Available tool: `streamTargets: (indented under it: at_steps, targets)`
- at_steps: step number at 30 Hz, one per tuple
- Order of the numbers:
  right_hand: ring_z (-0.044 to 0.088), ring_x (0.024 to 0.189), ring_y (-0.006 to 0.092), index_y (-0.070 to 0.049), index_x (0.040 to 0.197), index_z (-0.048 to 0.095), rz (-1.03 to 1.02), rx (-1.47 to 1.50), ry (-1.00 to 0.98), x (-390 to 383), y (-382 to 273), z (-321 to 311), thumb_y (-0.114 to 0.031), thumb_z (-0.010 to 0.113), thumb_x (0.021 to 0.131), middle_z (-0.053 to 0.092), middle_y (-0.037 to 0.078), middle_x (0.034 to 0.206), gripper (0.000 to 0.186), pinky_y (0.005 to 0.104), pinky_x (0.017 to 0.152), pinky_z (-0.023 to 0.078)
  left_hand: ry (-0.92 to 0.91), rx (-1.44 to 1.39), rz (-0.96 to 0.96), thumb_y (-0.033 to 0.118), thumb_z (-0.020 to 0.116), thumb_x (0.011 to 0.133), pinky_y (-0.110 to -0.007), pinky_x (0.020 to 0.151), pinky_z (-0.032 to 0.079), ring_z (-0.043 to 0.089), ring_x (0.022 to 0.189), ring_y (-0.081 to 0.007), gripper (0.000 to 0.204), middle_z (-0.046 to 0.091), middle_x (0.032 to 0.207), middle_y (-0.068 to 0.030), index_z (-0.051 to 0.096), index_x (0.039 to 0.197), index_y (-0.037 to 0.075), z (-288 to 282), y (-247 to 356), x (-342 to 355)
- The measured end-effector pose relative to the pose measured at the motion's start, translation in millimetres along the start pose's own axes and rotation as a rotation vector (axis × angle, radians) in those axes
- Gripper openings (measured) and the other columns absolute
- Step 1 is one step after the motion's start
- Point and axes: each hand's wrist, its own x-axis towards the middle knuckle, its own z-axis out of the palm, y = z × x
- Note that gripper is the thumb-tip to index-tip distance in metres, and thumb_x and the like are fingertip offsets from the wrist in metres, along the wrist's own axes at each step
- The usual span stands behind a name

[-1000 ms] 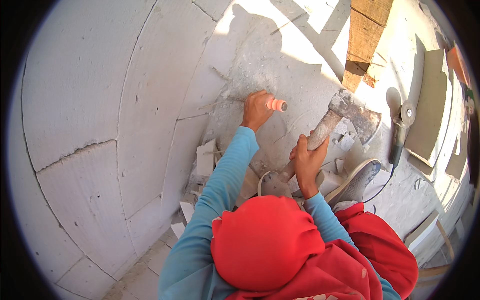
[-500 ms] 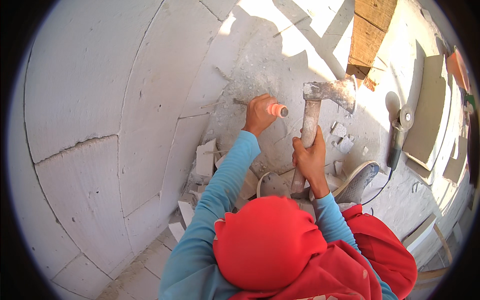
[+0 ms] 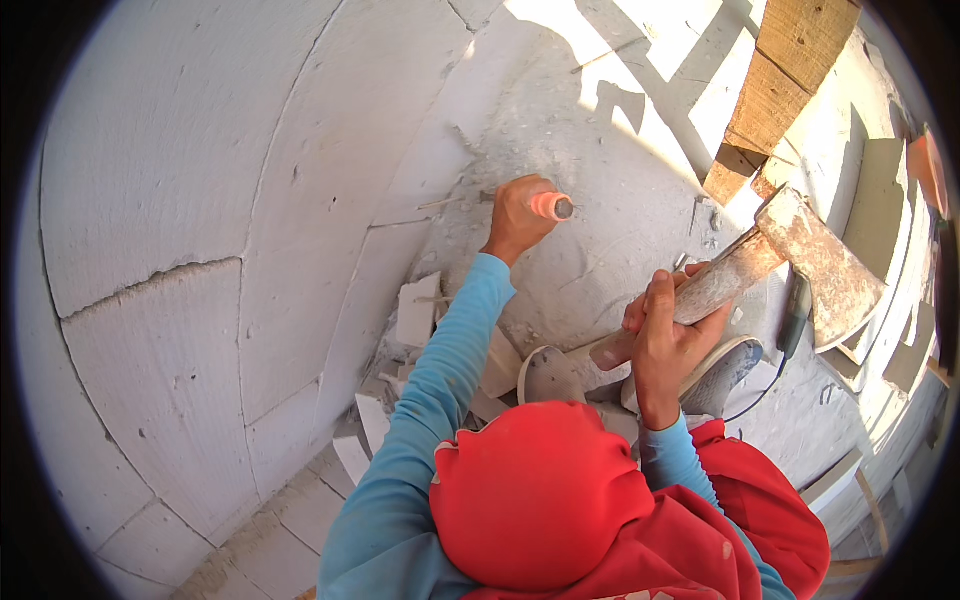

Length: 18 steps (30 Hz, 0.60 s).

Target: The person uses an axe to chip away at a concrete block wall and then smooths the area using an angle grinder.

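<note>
My left hand (image 3: 515, 222) is wrapped round a chisel (image 3: 563, 209) with an orange grip and a dark struck end. The chisel lies roughly level, its far end toward the base of the pale block wall (image 3: 160, 370); whether its tip touches the wall is unclear. In my right hand (image 3: 668, 345) is the worn wooden handle of an axe (image 3: 822, 270). Its rusty, dust-covered head is swung out to the right, well apart from the chisel. My right fingers curl round the handle, partly hidden behind it.
Broken block pieces (image 3: 418, 310) lie along the wall by my shoes. An angle grinder (image 3: 795, 318) with a cord is partly hidden behind the axe head. Wooden planks (image 3: 780, 90) stand at upper right, near a large pale block (image 3: 878, 195) and an orange container (image 3: 928, 170).
The axe has swung to the right and its head, upright before, now tilts outward and looks larger. My left hand with the chisel has stayed nearly in place.
</note>
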Motion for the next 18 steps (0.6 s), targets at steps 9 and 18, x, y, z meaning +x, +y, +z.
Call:
streamTargets:
  at_steps: [9, 18]
  targets:
    - [0.063, 0.055, 0.0284, 0.004, 0.119, 0.053, 0.167, -0.515, -0.345, 14.2, 75.5, -16.8, -0.008, 0.07, 0.093, 0.064, 0.018, 0.072, 0.033, 0.0431, 0.056, 0.048, -0.052, 0.094, 0.033, 0.006, 0.087, 0.071, -0.039, 0.06, 0.051, 0.065, 0.067, -0.0266, 0.016, 0.068, 0.076, -0.0096, 0.073, 0.078, 0.005, 5.1, -23.4, -14.0]
    - [0.064, 0.055, 0.0249, 0.005, 0.124, 0.048, 0.089, -0.561, -0.359, -5.3, 101.7, -16.3, -0.01, 0.07, 0.093, 0.067, 0.021, 0.074, 0.04, 0.0453, 0.056, 0.051, -0.039, 0.138, -0.036, 0.008, 0.087, 0.072, -0.04, 0.06, 0.051, 0.065, 0.068, -0.0285, 0.018, 0.068, 0.078, -0.0108, 0.072, 0.08, 0.003, 4.9, -15.9, -4.2]
